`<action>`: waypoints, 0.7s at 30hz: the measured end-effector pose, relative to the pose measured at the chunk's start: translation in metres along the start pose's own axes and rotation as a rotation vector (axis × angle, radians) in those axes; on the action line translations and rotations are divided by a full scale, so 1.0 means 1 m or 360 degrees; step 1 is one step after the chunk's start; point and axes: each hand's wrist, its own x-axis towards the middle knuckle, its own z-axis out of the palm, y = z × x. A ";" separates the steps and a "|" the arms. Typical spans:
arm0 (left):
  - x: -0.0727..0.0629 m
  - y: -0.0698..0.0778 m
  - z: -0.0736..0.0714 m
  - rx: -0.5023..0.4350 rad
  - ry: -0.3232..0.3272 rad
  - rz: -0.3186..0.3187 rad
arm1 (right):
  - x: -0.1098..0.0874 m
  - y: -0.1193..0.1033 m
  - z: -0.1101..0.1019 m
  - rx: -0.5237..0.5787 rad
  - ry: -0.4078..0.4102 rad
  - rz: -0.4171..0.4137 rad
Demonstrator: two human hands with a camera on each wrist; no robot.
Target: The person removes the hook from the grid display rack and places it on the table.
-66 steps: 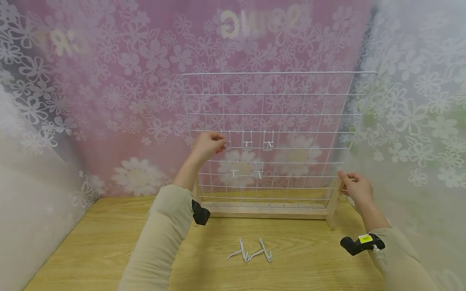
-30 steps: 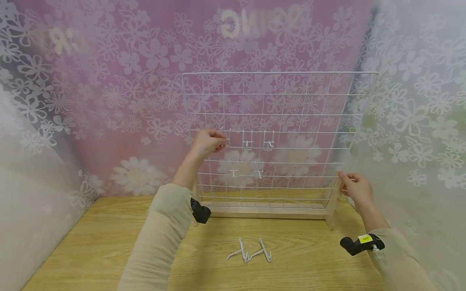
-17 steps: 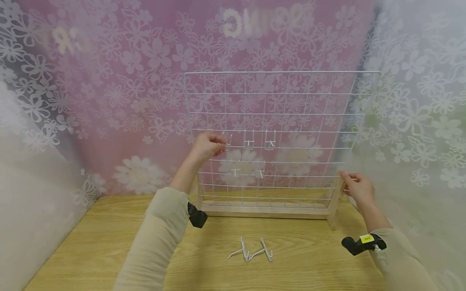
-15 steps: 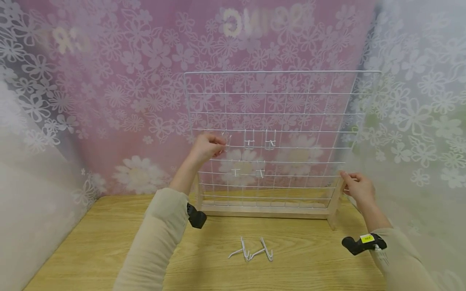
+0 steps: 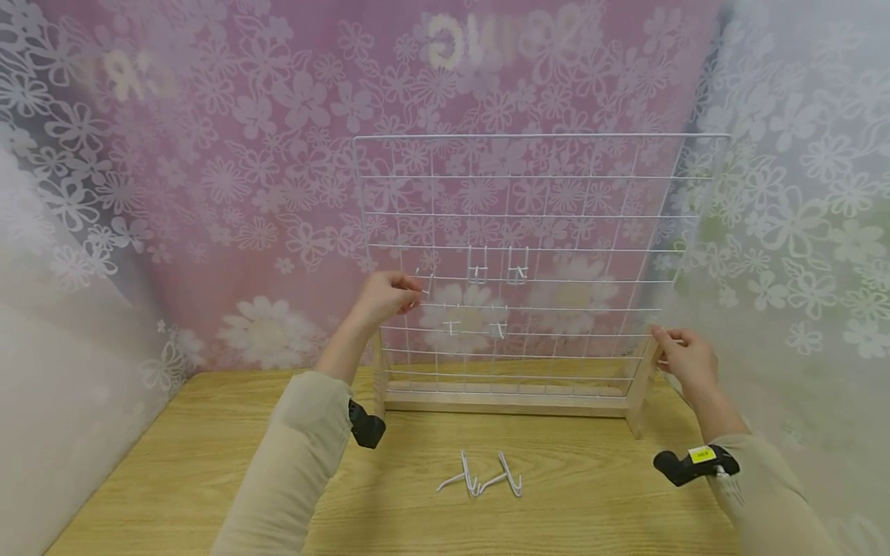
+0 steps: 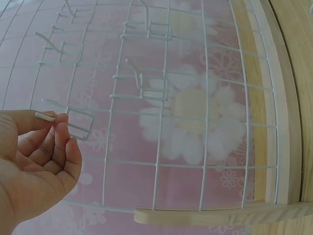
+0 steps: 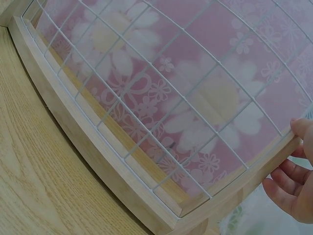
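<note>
My left hand (image 5: 391,297) pinches a white wire hook (image 6: 80,122) between thumb and fingers, in front of the left part of a white wire grid (image 5: 582,217). The hook looks tilted and off the wire row where its neighbours hang; whether it touches the grid I cannot tell. Two hooks, one of them this upper hook (image 5: 518,266), hang right of that hand, and two more, including this lower hook (image 5: 451,328), hang below. At the right, my right hand (image 5: 687,359) grips the upright of the wooden stand (image 7: 234,196) with thumb and fingers.
Two loose hooks, a left one (image 5: 464,475) and a right one (image 5: 511,475), lie side by side on the wood-grain table (image 5: 570,502) before the stand. A flowered pink curtain (image 5: 278,193) hangs close behind the grid, and pale flowered sheeting (image 5: 799,232) closes the right side.
My left hand has drawn down and left with its hook, whose top has come away from the grid's wire row. The right hand keeps its hold on the stand.
</note>
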 end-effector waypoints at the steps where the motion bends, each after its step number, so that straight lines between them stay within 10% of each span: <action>1: 0.000 -0.002 0.001 -0.0002 -0.0002 -0.0009 | 0.000 0.000 0.000 -0.0004 0.0000 0.0006; 21: -0.014 -0.032 0.017 -0.0041 -0.0108 -0.0039 | 0.003 0.002 0.001 -0.0012 0.0021 0.0037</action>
